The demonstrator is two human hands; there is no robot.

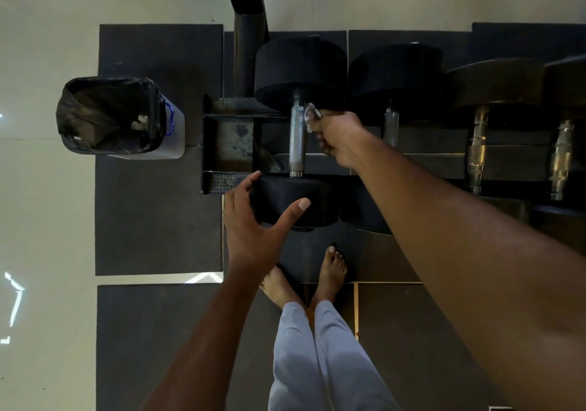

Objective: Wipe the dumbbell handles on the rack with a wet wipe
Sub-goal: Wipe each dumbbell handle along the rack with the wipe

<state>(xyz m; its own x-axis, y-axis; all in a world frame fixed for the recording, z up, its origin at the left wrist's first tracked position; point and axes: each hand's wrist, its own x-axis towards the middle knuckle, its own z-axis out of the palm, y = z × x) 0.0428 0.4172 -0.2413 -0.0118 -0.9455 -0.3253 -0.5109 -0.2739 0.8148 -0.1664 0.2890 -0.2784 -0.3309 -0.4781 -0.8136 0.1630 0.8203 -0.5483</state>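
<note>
Right hand (341,139) grip closed on white wet wipe (311,115), just beside the knurled steel handle (298,139) of the leftmost dumbbell on the rack (222,149). Left hand (253,220) spread open, fingers and thumb cupping that dumbbell's near black head (295,201). Lined bin (117,117) on floor to the left.

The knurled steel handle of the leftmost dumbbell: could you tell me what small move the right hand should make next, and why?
Probably close the right hand leftward so the white wet wipe wraps the knurled steel handle: the wipe only touches its top right edge, and the left hand already braces the near black weight head.
</note>
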